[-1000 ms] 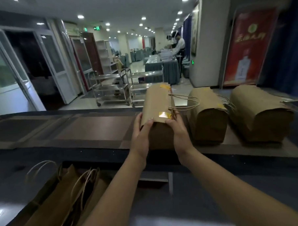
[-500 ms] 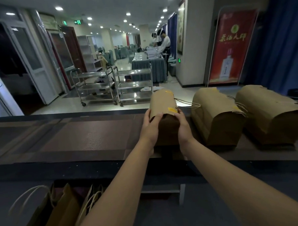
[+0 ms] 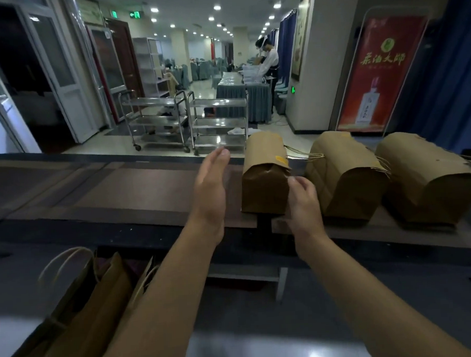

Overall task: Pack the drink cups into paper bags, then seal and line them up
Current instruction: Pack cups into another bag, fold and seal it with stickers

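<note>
Sealed paper bag [image 3: 265,177] stood upright on the counter [image 3: 121,188], right of frame centre, a yellow sticker near its folded top. Second bag [image 3: 344,173] and third bag [image 3: 428,180] stood in line to its right. Left grip [image 3: 210,190] was spread, fingers straight, clear of the bag's left side. Right grip [image 3: 302,199] was loosely curled at its lower right corner, holding nothing; contact could not be told. Open bags [image 3: 80,306] sat lower left
</note>
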